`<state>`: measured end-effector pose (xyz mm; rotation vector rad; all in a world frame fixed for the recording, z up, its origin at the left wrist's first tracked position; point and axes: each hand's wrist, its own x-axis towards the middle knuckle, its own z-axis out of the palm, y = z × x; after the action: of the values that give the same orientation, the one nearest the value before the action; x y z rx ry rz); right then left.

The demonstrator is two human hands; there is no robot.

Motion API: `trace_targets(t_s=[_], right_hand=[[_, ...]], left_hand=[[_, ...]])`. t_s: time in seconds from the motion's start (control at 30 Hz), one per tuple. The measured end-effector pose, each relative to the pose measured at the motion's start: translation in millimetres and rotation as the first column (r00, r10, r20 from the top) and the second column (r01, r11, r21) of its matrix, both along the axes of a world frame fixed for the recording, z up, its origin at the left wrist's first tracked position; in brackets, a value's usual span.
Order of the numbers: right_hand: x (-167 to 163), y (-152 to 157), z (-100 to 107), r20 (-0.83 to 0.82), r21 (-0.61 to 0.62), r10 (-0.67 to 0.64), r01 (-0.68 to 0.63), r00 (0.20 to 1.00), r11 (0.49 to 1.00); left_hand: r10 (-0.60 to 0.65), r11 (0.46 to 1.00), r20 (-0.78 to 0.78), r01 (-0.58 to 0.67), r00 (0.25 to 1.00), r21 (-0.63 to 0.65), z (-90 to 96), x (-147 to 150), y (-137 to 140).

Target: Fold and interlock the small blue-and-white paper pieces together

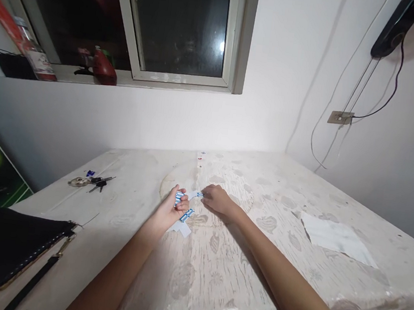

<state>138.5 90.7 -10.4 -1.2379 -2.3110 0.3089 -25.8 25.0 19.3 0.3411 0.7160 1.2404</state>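
Note:
My left hand (170, 212) is closed around a white piece with blue print (178, 199), which looks like paper or thin card. Below that hand, more of the white material with blue print (186, 216) shows, and a plain white flap (184, 229) sticks out over the table. It is unclear whether these parts are joined. My right hand (218, 199) has its fingers bent down onto a narrow white strip with blue print (199, 194) that reaches toward the left hand. The right fingertips are partly hidden.
A patterned tablecloth (192, 279) covers the table. Keys (101, 182) lie to the left, near a black pouch (7, 248) with a strap. A white cloth or paper sheet (336, 239) rests on the right. Bottles (104, 68) stand along the windowsill.

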Motion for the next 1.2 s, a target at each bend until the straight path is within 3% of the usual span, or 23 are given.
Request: trace_targets(t_s=[0.07,0.23,0.37,0.57,0.7,0.8,0.9,1.0,1.2], right_hand=[[-2,-1,-5,0.066,0.011,0.008,-0.009,0.998,1.000],[-14,-3,-10,0.103,0.075,-0.114,0.106,0.988,0.991],[-21,2,-14,0.091,0.050,-0.159,0.155,0.983,0.987],[-15,7,-17,-0.097,-0.034,-0.155,0.152,0.983,0.988],[1,7,-3,-0.293,-0.110,-0.161,0.134,0.943,0.985],[7,0,14,-0.555,-0.234,-0.142,0.010,0.819,0.972],[5,-13,28,-0.679,-0.341,-0.036,-0.272,0.734,0.900],[-2,-27,35,-0.687,-0.380,0.102,-0.475,0.719,0.794],[-5,-37,37,-0.576,-0.427,0.232,-0.531,0.784,0.732]], left_hand=[[0.009,1.000,-0.022,-0.009,1.000,-0.024,-0.9,1,0],[0.004,1.000,-0.064,-0.006,0.998,-0.021,-6.0,4,2],[0.000,1.000,-0.066,-0.002,0.998,-0.026,-6.6,2,5],[0.040,0.998,-0.049,-0.042,0.998,-0.050,-3.2,-1,6],[0.046,0.997,-0.034,-0.048,0.998,-0.062,-3.3,-1,6],[0.018,0.998,-0.063,-0.021,0.998,-0.061,-4.6,0,6],[-0.091,0.995,-0.086,0.086,0.992,-0.052,-5.7,5,5],[-0.219,0.976,-0.078,0.219,0.973,-0.015,-9.2,10,4],[-0.257,0.966,-0.094,0.253,0.962,-0.051,-20.0,17,3]])
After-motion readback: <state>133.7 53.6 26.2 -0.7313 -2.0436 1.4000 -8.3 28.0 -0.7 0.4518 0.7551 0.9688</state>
